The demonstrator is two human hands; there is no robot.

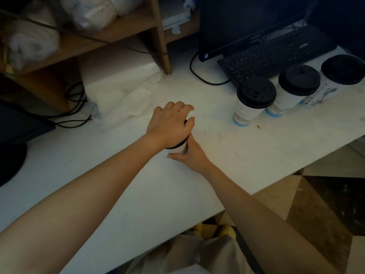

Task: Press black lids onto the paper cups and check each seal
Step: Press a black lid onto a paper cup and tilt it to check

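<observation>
Black lid (179, 144) caps the paper cup (182, 149), which stands on the white worktop (138, 190) and is almost wholly covered by both hands. The left hand (169, 123) lies palm-down on top, its fingers (184, 108) curled over the far rim of the lid and the thumb hooked round the edge. The right hand (188, 154) sits beneath it, its fingers wrapped round the cup wall with the thumb (174, 156) across the near side. Both forearms stretch out nearly straight. Well to the right of the fingers stand three lidded cups (254, 101) in a row, in front of a keyboard (276, 56). Beyond and left of the fingers lies crumpled white plastic wrap (122, 91), beside black cables (76, 107).
</observation>
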